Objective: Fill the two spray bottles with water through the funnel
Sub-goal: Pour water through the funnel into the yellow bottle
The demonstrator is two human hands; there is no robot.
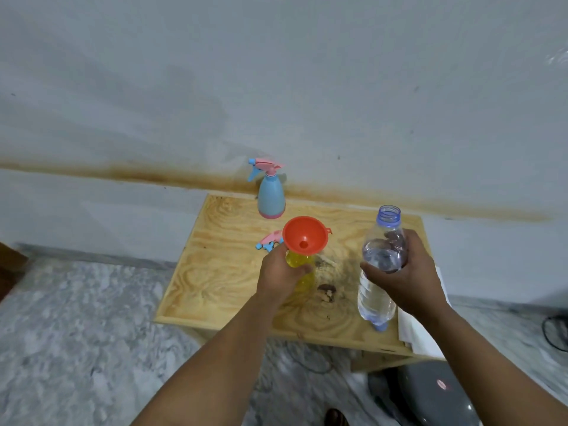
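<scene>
- Setting read as a plain room in a home, likely a utility or spare corner; no signs of a shop, lab or office.
- Wall (276,87) was bare, pale grey-white paint, with a rusty brown stain band (153,175) running along it low down.
- Floor (76,318) was mottled grey-white stone or terrazzo.
- A small raw plywood table (221,272) stood against the wall, its top stained with dark marks (327,292).
- Household clutter lay around the table: a grey rounded lidded object (436,392) on the floor, a dark cable (553,330) at the right edge, white paper or cloth (415,330) beside the table.
</scene>
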